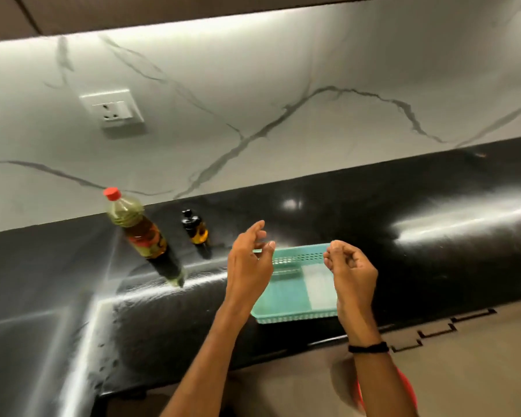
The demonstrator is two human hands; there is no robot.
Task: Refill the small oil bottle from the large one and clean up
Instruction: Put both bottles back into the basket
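A large oil bottle (pixel 136 227) with a red cap and amber oil stands upright on the black counter at the left. To its right stands a small dark oil bottle (pixel 195 228) with a black cap. Both of my hands hover above a teal plastic tray (pixel 286 299) near the counter's front edge. My left hand (pixel 248 263) is over the tray's left end, fingers loosely spread and holding nothing. My right hand (pixel 351 269) is over the tray's right end, fingers curled inward; nothing shows in it. A white folded cloth (pixel 318 287) lies in the tray.
The glossy black counter (pixel 373 224) runs along a white marbled wall with a power socket (pixel 113 109) up left. The counter turns a corner at the left. Brown floor lies below the front edge, with something red (pixel 403 383) behind my right forearm.
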